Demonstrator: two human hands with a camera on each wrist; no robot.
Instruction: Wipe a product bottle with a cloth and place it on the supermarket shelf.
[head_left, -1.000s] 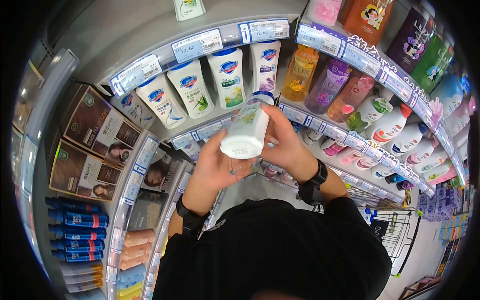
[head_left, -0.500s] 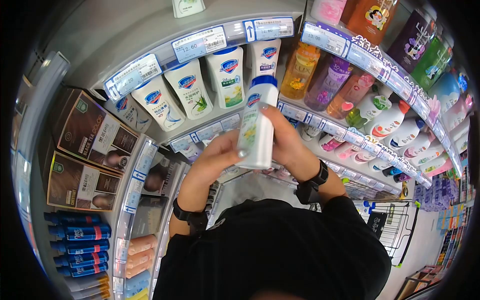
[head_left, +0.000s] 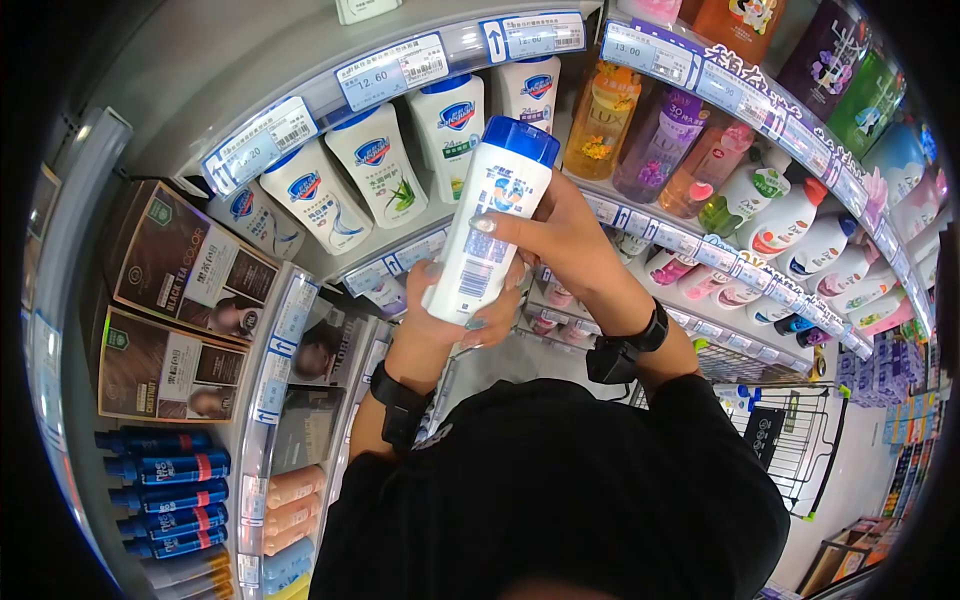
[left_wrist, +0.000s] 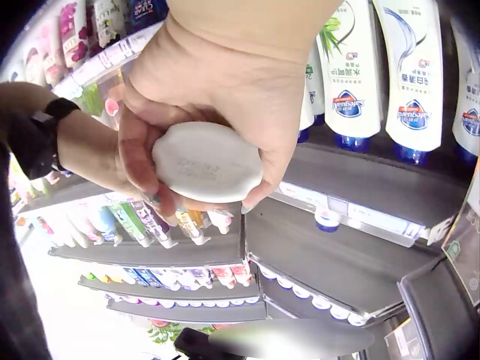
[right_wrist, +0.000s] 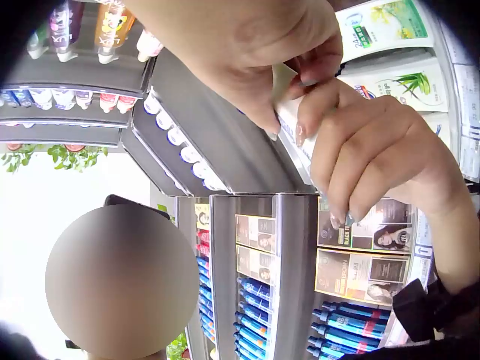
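Both hands hold a white body wash bottle [head_left: 488, 235] with a blue cap, tilted before the chest. Its back label, with small print and a barcode, faces up in the head view. My left hand [head_left: 432, 318] grips the lower end, fingers wrapped around the far side. Higher up, my right hand [head_left: 572, 238] holds the bottle with the thumb lying across the label. In the left wrist view, the oval base [left_wrist: 206, 161] with stamped print shows inside the left hand's curled fingers. In the right wrist view, the hands hide most of the bottle.
Similar white bottles [head_left: 372, 180] line the shelf just ahead, above price tags [head_left: 392, 80]. Lux bottles [head_left: 602, 120] stand to the right. Hair colour boxes [head_left: 195, 265] and blue bottles [head_left: 165, 468] fill the left shelves. A shopping cart [head_left: 790, 445] is behind at right.
The bottle has turned in the hands: first its base faced up, then its flower-print front showed, now its barcode side. The left hand has shifted to the lower end.
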